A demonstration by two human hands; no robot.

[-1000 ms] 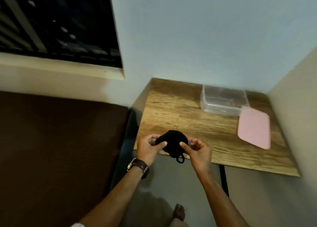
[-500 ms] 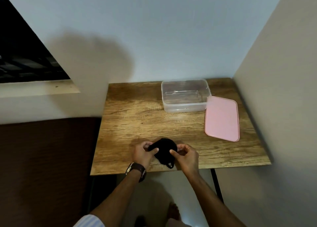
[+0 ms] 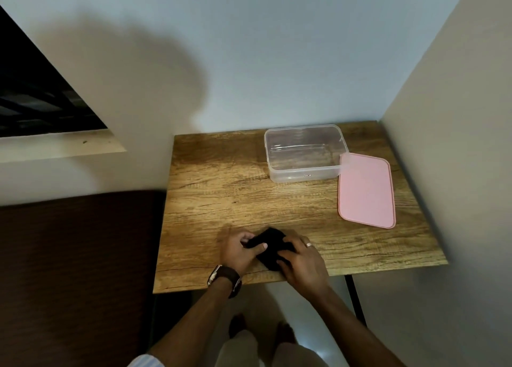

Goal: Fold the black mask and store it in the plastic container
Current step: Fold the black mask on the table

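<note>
Hands meet over a black mask [image 3: 273, 248] on a wooden table [image 3: 221, 194], low and centre in the head-camera frame. The left hand [image 3: 239, 251], a watch [image 3: 224, 279] on its wrist, closes its fingers around the mask's left edge, thumb laid across the cloth. The right hand [image 3: 300, 258], wearing a ring, presses its curled fingers onto the mask's right side, pinning it to the tabletop near the front edge. The cloth looks bunched, apparently mid-fold; how neat the crease is cannot be told. Upper right of centre, a clear plastic container [image 3: 304, 169] stands open and empty against the back wall, well apart from the hands. A pink lid [image 3: 365, 192] lies flat just right of it, one corner touching the container's rim.

Soft fabric could spring open once either hand lets go, spoiling the fold. A loose ear loop might catch on a finger during the carry across to the container.
</note>
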